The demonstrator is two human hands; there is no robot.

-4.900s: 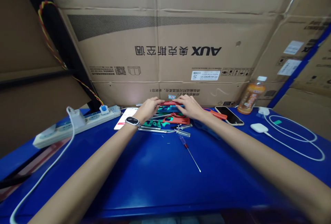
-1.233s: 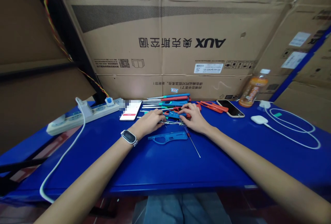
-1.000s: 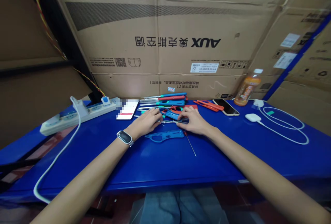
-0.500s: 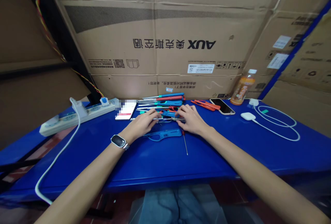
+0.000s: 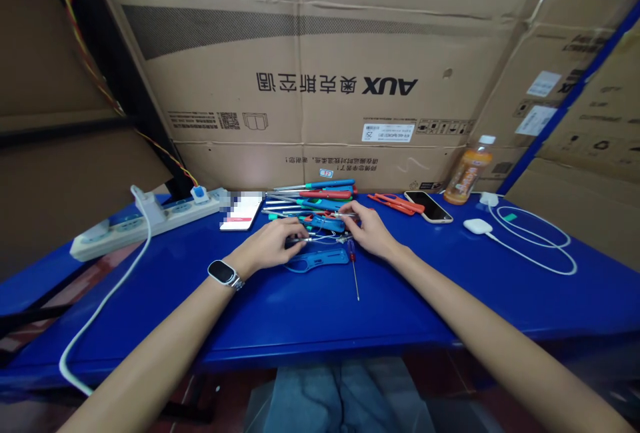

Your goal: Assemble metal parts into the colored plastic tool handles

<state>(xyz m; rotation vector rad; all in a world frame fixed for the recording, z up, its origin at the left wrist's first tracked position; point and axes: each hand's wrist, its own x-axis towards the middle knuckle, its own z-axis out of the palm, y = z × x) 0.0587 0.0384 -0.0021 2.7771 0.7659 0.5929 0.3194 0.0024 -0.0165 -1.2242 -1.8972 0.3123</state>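
My left hand (image 5: 275,243), with a watch on the wrist, is closed on a thin metal tube (image 5: 300,240) lying sideways. My right hand (image 5: 369,231) pinches a small silvery piece (image 5: 345,214) at the near side of the pile. Between the hands are thin wires (image 5: 327,241) and small parts too fine to name. An empty-looking blue lighter shell (image 5: 320,259) lies flat just below. Beside it, under my right hand, a screwdriver (image 5: 353,259) with a red and purple handle points its tip toward me. Behind, several long-necked lighters (image 5: 327,194), blue and red, are heaped together.
Orange shell pieces (image 5: 397,203) and a phone (image 5: 429,207) lie right of the pile. Farther right are a drink bottle (image 5: 469,171) and a white charger case with cable (image 5: 479,226). To the left sit a white phone-like slab (image 5: 246,209) and a power strip (image 5: 150,223).
The long metal tube that spanned both hands is now only by my left hand. My right hand has lifted slightly off it, pinching a small piece, uncovering the screwdriver's handle.
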